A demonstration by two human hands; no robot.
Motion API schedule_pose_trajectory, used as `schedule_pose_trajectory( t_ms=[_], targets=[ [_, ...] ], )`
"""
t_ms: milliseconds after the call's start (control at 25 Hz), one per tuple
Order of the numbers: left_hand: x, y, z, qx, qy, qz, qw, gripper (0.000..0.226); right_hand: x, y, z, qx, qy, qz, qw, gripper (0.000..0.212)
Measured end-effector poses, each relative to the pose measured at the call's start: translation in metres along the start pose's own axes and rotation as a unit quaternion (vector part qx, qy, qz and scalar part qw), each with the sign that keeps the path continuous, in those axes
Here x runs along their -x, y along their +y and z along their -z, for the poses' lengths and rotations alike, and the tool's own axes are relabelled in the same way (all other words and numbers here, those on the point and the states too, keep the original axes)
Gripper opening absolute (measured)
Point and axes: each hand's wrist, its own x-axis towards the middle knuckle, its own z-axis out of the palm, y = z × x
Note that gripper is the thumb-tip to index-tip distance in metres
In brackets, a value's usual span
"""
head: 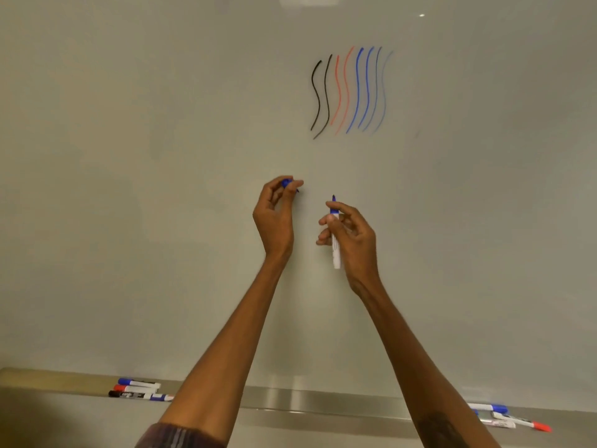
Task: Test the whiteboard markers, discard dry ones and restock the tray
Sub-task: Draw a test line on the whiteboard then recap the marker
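Observation:
Both hands are raised in front of the whiteboard (161, 189). My right hand (352, 240) grips an uncapped blue marker (336, 250) upright, its tip pointing up and clear of the board. My left hand (276, 218) pinches the blue cap (287, 183) between thumb and fingertips, a short way left of the marker tip. Above the hands the board carries several wavy test lines (350, 92): black, red, then blue, the rightmost blue ones faint.
The metal tray (307, 405) runs along the board's bottom edge. Three capped markers (139, 389) lie at its left: blue, red, black. Several more markers (507, 417) lie at its right, one with a red cap.

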Motion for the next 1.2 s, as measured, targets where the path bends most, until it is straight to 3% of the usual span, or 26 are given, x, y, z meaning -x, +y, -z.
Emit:
schedule_pose_trajectory(
  t_ms=[80, 280, 520, 640, 800, 1000, 1200],
  targets=[
    [-0.021, 0.007, -0.012, -0.027, 0.005, -0.062, 0.998, 0.026, -0.014, -0.016, 0.007, -0.053, 0.018, 0.016, 0.998, 0.020],
    [-0.078, 0.019, -0.038, -0.086, 0.004, -0.175, 0.981, 0.036, -0.043, -0.040, 0.029, -0.157, 0.013, 0.021, 0.987, 0.032],
    [-0.110, 0.008, -0.054, -0.146, 0.022, -0.255, 0.955, 0.042, -0.063, -0.050, 0.043, -0.134, 0.045, 0.080, 0.987, 0.028],
    [-0.112, 0.001, -0.054, -0.163, 0.033, -0.275, 0.947, 0.044, -0.080, -0.058, 0.047, -0.077, 0.121, 0.112, 0.983, 0.046],
    [-0.111, 0.000, -0.055, -0.170, 0.036, -0.281, 0.944, 0.041, -0.104, -0.087, 0.045, 0.002, 0.184, 0.189, 0.965, 0.024],
    [-0.116, -0.004, -0.052, -0.185, 0.031, -0.285, 0.940, 0.044, -0.134, -0.115, 0.042, 0.106, 0.220, 0.288, 0.926, 0.025],
    [-0.116, -0.004, -0.052, -0.195, 0.039, -0.307, 0.931, 0.037, -0.149, -0.122, 0.040, 0.198, 0.216, 0.330, 0.898, 0.024]
  ],
)
